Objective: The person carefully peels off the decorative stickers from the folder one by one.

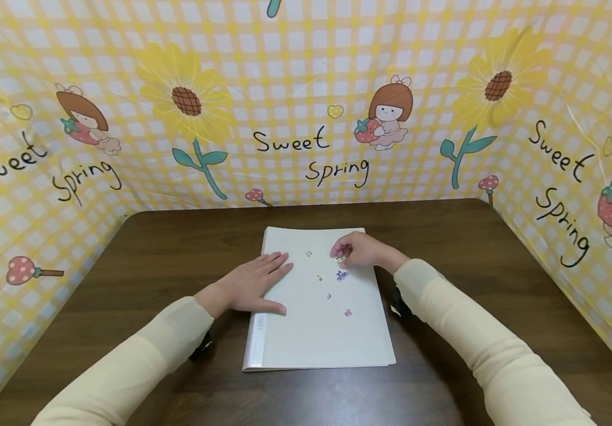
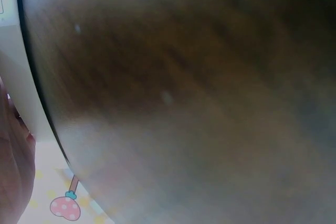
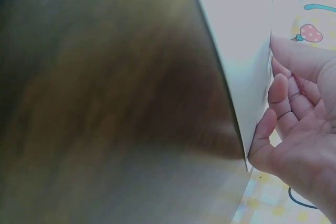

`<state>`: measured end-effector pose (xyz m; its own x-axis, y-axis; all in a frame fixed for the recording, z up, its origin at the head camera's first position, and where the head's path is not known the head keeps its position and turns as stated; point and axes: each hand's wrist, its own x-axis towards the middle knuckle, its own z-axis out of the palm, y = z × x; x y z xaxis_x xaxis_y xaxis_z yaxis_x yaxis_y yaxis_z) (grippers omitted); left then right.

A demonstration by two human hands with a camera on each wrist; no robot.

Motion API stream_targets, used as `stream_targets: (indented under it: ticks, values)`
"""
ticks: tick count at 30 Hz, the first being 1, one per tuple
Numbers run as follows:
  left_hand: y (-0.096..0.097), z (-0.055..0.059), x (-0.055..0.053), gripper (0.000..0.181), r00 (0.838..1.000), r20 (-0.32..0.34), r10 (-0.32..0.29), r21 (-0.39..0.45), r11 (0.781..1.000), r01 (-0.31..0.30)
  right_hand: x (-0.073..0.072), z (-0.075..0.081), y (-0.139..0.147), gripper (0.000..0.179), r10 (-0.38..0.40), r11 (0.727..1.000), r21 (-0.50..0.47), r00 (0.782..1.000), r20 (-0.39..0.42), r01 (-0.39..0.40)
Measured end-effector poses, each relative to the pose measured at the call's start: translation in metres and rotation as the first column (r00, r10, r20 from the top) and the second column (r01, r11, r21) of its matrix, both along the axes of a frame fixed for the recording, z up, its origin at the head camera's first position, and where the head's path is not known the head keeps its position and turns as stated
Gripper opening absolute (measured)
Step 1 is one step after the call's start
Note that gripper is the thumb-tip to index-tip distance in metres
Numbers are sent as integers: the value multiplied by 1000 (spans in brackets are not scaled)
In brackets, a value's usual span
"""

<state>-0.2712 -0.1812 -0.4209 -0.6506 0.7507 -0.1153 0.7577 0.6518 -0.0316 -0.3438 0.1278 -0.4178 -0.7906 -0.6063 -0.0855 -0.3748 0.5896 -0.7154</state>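
A white folder (image 1: 316, 343) lies on the table with several small stickers scattered over its cover. Among these are a purple sticker (image 1: 342, 275), a yellow one (image 1: 320, 278) and a pink one (image 1: 348, 312). My left hand (image 1: 255, 283) rests flat on the folder's left edge, fingers straight and thumb spread. At the upper right of the cover, my right hand (image 1: 359, 248) pinches a small yellowish sticker (image 1: 340, 259) between thumb and fingers, just above the purple one. The right wrist view shows the curled fingers (image 3: 281, 90) at the folder, but the sticker is hidden there.
The dark wooden table (image 1: 188, 236) surrounds the folder. A yellow checked cloth (image 1: 295, 77) with flowers and printed words hangs behind and along both sides. A clear strip with a label (image 1: 256, 337) runs down the folder's left edge.
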Motion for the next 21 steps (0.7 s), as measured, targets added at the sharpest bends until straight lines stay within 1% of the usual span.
stream_targets:
  ticks: [5,8,15,21]
  values:
    - [0,-2,-1,107,1000,10,12,-6,1000,-12,1,0,0,21,-9,1000,7,1000,16,9]
    - [-1,-2,-1,107,1000,6,9,-3,1000,-9,1,0,0,21,-8,1000,2,1000,21,8]
    - [-1,-2,-2,107,1000,-1,7,-3,1000,-7,1,0,2,19,-5,1000,-1,1000,-1,5]
    - [0,-2,-1,108,1000,8,16,-15,1000,-16,1,0,2,15,-32,999,19,999,-8,32]
